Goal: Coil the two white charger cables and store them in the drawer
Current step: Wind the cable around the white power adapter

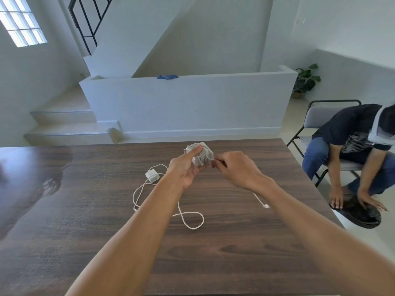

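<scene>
Gripping wound charger [199, 153] in left hand [184, 167], right hand [233, 167] pinching its cable, well inside table [245, 242] edges.

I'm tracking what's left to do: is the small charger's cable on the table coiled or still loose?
Loose. The small charger lies on the table, its cable sprawling in open loops, untouched by either hand.
</scene>
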